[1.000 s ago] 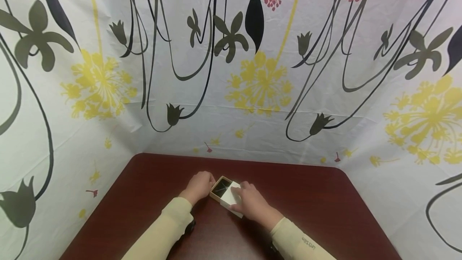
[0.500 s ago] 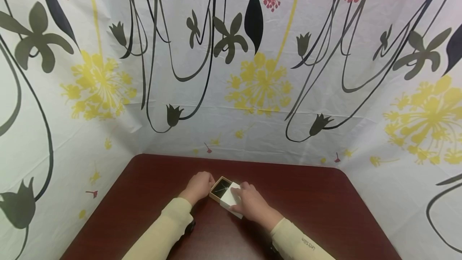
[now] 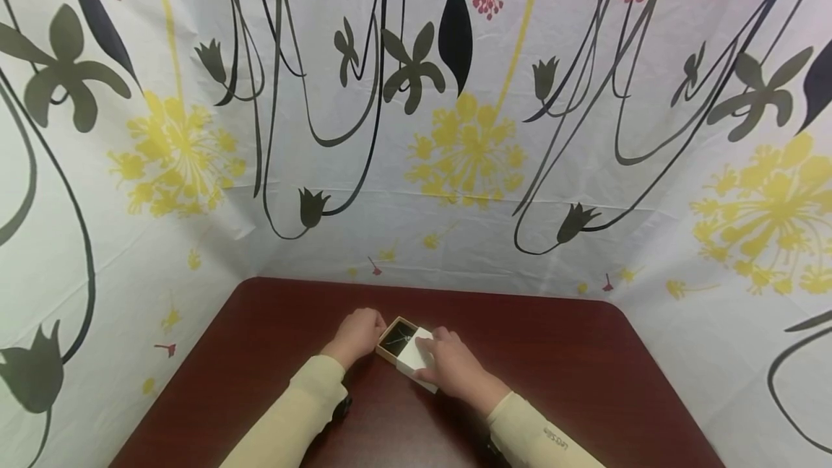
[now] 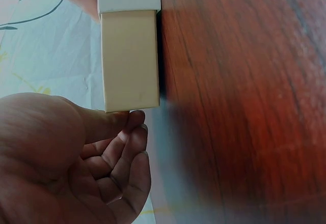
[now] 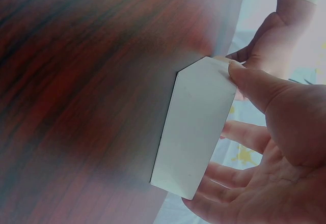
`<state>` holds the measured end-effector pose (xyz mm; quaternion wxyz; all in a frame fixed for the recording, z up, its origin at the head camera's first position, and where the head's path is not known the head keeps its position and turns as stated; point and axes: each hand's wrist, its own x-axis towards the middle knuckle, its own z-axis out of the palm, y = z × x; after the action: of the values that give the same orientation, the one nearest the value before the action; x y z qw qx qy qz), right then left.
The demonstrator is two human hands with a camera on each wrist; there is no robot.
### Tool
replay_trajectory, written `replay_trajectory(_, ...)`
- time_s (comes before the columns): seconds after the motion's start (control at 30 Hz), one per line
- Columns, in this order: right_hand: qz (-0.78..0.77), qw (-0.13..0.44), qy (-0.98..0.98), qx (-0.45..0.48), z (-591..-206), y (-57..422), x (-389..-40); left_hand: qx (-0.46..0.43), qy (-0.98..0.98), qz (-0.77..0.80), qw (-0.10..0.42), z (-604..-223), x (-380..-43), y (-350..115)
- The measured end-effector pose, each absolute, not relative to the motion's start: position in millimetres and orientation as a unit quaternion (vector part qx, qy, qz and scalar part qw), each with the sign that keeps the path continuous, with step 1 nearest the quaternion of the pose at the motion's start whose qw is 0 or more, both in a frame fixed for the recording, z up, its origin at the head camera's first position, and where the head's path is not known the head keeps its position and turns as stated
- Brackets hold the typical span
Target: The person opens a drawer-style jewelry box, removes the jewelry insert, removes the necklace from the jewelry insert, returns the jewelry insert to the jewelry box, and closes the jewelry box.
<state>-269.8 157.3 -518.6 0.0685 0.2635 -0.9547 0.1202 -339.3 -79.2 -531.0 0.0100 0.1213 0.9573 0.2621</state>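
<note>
A small drawer-style box lies on the table, its white sleeve (image 3: 416, 358) partly drawn off a cream inner tray (image 4: 130, 61). Inside the tray, a thin silvery chain-like piece (image 3: 404, 340) shows against a dark lining. My left hand (image 3: 357, 336) is at the tray's outer end. In the left wrist view its thumb and index finger pinch there, with the other fingers curled below; exactly what they pinch is partly hidden. My right hand (image 3: 458, 367) grips the sleeve, thumb (image 5: 260, 84) on one edge and fingers along the opposite side.
The dark red-brown table (image 3: 552, 360) has rounded far corners. White cloth (image 3: 364, 165) printed with flowers hangs close behind it and along both sides. Pale yellow sleeves (image 3: 292, 410) cover both forearms.
</note>
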Motion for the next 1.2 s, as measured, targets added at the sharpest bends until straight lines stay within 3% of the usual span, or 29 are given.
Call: replay_trajectory(1.2,0.121,0.064,-0.954,0.265,-519.6,157.1,-270.7,0.115,0.959,0.258,0.007,-532.6,-344.3,-85.8)
